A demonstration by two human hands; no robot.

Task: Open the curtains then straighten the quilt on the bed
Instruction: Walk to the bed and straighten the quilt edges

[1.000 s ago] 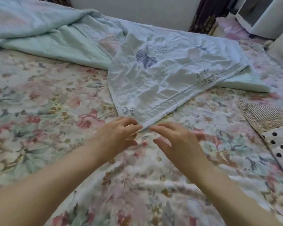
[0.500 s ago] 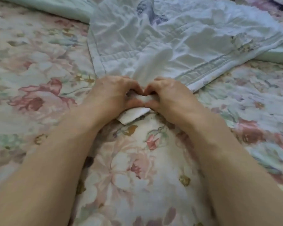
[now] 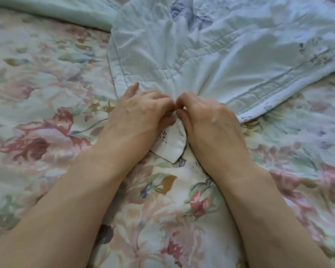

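Observation:
A pale blue quilt lies crumpled across the upper half of the view, on a bed with a floral sheet. Its near corner is bunched between my two hands, and a white tip of that corner pokes out below them. My left hand grips the corner from the left, with one finger stretched over the quilt's edge. My right hand grips the same corner from the right, fingertips meeting those of the left. Both forearms reach in from the bottom. No curtains are in view.
A mint green fold of bedding lies along the top left edge. The floral sheet spreads to the left, right and bottom of the view.
One second ago both hands hovered open just short of the quilt's corner. They have since closed on it, bunching the cloth, and the view has dropped closer to the bed.

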